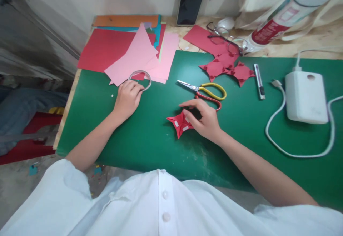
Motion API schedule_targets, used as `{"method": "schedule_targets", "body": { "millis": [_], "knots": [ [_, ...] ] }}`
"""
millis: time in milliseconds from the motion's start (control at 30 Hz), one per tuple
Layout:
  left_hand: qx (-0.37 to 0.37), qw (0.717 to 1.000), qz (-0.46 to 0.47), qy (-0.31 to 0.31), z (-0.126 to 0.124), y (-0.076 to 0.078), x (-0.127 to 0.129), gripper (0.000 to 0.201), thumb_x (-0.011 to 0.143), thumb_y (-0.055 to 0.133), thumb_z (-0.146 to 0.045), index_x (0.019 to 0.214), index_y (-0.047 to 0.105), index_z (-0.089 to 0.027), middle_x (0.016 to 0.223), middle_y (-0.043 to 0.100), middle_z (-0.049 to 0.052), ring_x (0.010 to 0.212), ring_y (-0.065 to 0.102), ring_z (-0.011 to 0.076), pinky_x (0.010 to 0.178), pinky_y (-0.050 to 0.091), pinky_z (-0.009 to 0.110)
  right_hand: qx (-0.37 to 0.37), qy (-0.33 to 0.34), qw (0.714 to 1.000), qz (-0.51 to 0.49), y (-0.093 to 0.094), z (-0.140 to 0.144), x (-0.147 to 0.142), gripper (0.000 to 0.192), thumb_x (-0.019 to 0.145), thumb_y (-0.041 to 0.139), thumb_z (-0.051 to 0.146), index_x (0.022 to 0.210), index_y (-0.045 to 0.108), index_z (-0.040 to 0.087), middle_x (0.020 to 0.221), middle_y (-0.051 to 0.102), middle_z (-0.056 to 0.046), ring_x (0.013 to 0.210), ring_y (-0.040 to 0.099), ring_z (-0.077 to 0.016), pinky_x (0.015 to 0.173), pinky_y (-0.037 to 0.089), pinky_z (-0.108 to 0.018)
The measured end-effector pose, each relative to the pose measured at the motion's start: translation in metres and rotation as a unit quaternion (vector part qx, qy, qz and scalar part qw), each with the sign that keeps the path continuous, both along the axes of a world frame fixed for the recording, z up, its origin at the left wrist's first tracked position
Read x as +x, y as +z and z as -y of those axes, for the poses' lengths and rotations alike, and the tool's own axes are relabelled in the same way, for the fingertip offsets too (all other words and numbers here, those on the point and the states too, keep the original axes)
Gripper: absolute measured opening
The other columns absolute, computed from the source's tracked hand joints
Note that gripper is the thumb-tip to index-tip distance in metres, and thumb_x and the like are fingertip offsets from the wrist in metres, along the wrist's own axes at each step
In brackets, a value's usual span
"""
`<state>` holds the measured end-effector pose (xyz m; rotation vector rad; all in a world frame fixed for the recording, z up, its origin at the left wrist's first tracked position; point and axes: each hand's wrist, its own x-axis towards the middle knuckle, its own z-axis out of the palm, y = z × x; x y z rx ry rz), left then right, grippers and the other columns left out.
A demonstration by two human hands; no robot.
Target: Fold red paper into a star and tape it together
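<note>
My left hand [128,98] has its fingers closed on the near left rim of a narrow roll of tape [150,82], at the edge of the pink paper. Over the right part of a folded red paper star [177,123] rests my right hand [202,118], thumb and forefinger curved and apart. Small white tape pieces show on the star's folds; its right side is hidden under the hand. Scissors [199,88] with one yellow and one red handle lie just beyond my right hand, blades pointing left.
Pink and red paper sheets [99,50] are stacked at the back left. Further red stars [241,72], eyeglasses [237,45] and a cutter knife [258,80] lie at the back right. A white charger with cable [305,96] stands right; a phone [191,2] leans on the wall.
</note>
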<state>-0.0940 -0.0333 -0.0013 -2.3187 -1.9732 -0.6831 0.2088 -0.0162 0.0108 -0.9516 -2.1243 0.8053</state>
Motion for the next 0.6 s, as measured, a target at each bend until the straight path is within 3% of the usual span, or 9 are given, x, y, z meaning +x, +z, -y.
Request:
{"method": "schedule_targets", "body": {
  "millis": [100,200,333,600],
  "knots": [
    [0.003,1.000,0.000,0.008,0.003,-0.001,0.004,0.014,0.095,0.054,-0.019,0.096,0.067,-0.020,0.103,0.072,0.008,0.105,0.064,0.0254,0.096,0.047,0.043,0.121,-0.067,0.989,0.050,0.000,-0.013,0.011,0.011,0.094,0.057,0.021,0.101,0.065,0.024,0.104,0.076,-0.007,0.104,0.071,-0.0257,0.096,0.055,-0.047],
    [0.009,1.000,0.003,0.008,0.007,0.000,0.010,0.013,0.095,0.053,-0.018,0.094,0.065,-0.020,0.103,0.072,0.008,0.108,0.063,0.0261,0.100,0.043,0.044,0.174,-0.133,0.962,0.162,-0.005,-0.026,0.022,0.026,0.089,0.053,0.013,0.109,0.066,0.022,0.118,0.072,-0.012,0.114,0.065,-0.0319,0.098,0.051,-0.052],
    [0.038,0.999,0.034,-0.002,0.011,0.006,0.017,0.016,0.100,0.047,-0.021,0.095,0.062,-0.019,0.102,0.073,0.008,0.114,0.065,0.0241,0.105,0.038,0.044,0.146,-0.171,0.938,0.265,-0.016,-0.038,0.032,0.045,0.081,0.056,0.014,0.126,0.063,0.013,0.121,0.066,-0.020,0.107,0.062,-0.0364,0.092,0.052,-0.054],
    [0.151,0.984,0.077,-0.059,0.028,0.015,0.037,0.013,0.102,0.047,-0.020,0.101,0.060,-0.022,0.104,0.077,0.002,0.101,0.072,0.0142,0.098,0.045,0.034,0.057,-0.160,0.954,0.246,-0.024,-0.047,0.042,0.045,0.072,0.060,0.013,0.116,0.065,0.017,0.113,0.069,-0.016,0.101,0.063,-0.0331,0.090,0.056,-0.050]
  ]
}}
